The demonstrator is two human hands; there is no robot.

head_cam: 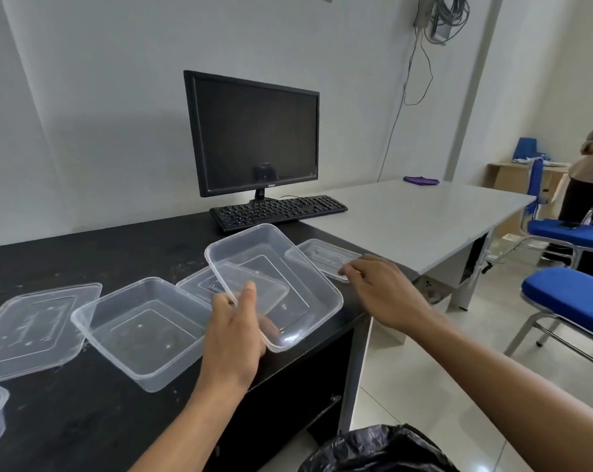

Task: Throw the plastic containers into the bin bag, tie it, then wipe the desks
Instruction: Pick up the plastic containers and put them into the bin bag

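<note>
A person's left hand (pixel 235 330) grips a clear rectangular plastic container (pixel 274 287) tilted above the black desk (pixel 84 420) while the right hand (pixel 378 287), fingers loosely spread, touches a clear flat lid (pixel 322 257); the black bin bag (pixel 377 449) waits open below (untied), other containers uncollected, wiping apparently unstarted.

Clear, glossy plastic container (pixel 281 287) catching the light, its lids (pixel 32 328) lightly frosted. Black desk (pixel 84 420) looks matt, scuffed and speckled; the grey desk (pixel 417 212) smooth with a soft sheen. Bin bag (pixel 377 451) crinkled, shiny black plastic.
</note>
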